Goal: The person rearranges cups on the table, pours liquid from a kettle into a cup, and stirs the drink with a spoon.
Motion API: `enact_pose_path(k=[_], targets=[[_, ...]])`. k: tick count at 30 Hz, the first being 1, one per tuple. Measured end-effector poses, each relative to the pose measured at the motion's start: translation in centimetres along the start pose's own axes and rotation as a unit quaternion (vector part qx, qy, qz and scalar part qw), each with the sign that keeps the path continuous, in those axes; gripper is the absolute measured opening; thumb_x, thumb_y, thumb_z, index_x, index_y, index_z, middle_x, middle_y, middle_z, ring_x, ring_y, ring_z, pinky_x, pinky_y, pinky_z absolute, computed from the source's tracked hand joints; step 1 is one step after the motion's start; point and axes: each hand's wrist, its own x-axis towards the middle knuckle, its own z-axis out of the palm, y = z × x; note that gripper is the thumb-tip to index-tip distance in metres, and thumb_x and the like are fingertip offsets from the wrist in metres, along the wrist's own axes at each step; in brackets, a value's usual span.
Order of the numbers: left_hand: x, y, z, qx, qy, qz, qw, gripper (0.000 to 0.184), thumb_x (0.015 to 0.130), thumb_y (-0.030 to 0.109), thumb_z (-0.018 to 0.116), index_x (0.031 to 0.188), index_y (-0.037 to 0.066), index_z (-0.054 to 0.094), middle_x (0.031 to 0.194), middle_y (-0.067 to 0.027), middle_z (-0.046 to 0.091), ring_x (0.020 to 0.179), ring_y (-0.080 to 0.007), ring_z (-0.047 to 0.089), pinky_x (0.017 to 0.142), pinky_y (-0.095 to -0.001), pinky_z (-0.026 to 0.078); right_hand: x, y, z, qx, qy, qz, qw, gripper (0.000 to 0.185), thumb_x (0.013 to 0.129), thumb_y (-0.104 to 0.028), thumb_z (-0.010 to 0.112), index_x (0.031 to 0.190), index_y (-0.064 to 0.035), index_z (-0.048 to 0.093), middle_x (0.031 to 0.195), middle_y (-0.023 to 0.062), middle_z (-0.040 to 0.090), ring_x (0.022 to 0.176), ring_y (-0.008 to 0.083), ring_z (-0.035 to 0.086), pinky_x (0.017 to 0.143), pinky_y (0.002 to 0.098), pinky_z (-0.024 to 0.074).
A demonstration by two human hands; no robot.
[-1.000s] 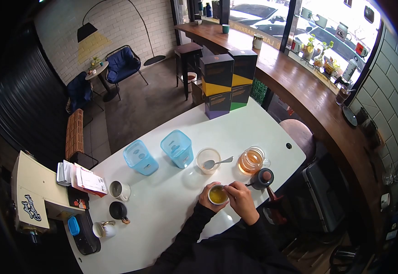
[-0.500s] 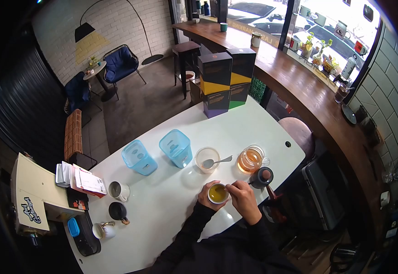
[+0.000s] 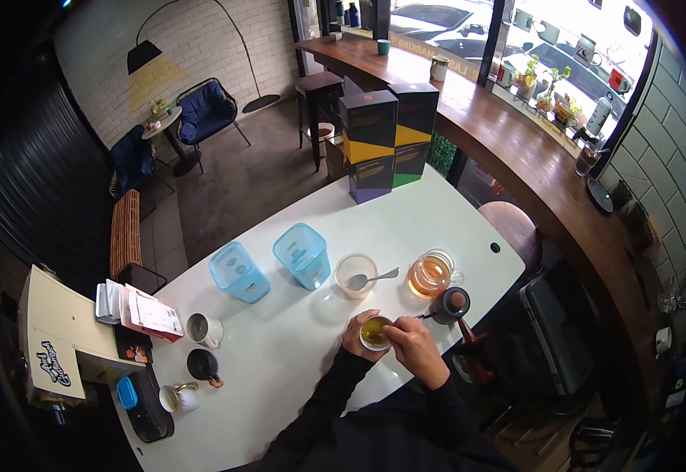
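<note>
Two translucent blue plastic containers [image 3: 302, 256] stand left on a glossy white table [image 3: 280, 354]. The left hand [image 3: 353, 340] wraps around a small round white cup [image 3: 374, 334] of yellow-green liquid, opening upward. Just right, the right hand [image 3: 414, 348] pinches its fingertips together over the rim; anything between them is hidden. Farther right stands a clear glass jug [image 3: 429, 275].

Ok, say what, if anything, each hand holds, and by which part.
Left hand: the cup, by its side. Right hand: over the cup; what it holds, if anything, cannot be told.
</note>
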Motion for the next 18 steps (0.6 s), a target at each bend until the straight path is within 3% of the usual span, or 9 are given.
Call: enact_pose_path(k=[10, 13, 18], targets=[[0.4, 0.1, 0.3, 0.016, 0.010, 0.025, 1.000, 0.083, 0.058, 0.018, 0.093, 0.129, 0.009, 0.051, 0.120, -0.0121, 0.064, 0.103, -0.0290, 0.068, 0.087, -0.0381, 0.056, 0.3, 0.2, 0.7, -0.002, 0.086, 0.025, 0.996, 0.016, 0.083, -0.001, 0.070, 0.098, -0.0018, 0.070, 0.085, 0.0150, 0.064, 0.079, 0.0334, 0.063, 0.071, 0.0414, 0.0500], [0.4, 0.1, 0.3, 0.011, 0.014, 0.018, 1.000, 0.083, 0.058, 0.019, 0.093, 0.129, 0.009, 0.052, 0.119, -0.0125, 0.064, 0.104, -0.0297, 0.067, 0.087, -0.0384, 0.056, 0.2, -0.3, 1.1, 0.027, 0.075, 0.020, 0.997, 0.021, 0.077, 0.003, 0.066, 0.097, -0.0033, 0.068, 0.087, 0.0141, 0.062, 0.084, 0.0344, 0.061, 0.076, 0.0427, 0.0494], [0.3, 0.0, 0.5, 0.007, 0.018, 0.020, 1.000, 0.083, 0.058, 0.019, 0.093, 0.129, 0.008, 0.051, 0.119, -0.0130, 0.063, 0.104, -0.0301, 0.066, 0.088, -0.0389, 0.055, -0.1, -0.3, 0.1, 0.020, 0.014, 0.013, 1.000, 0.014, 0.082, -0.001, 0.070, 0.096, -0.0016, 0.071, 0.085, 0.0147, 0.064, 0.080, 0.0337, 0.062, 0.071, 0.0413, 0.0501]])
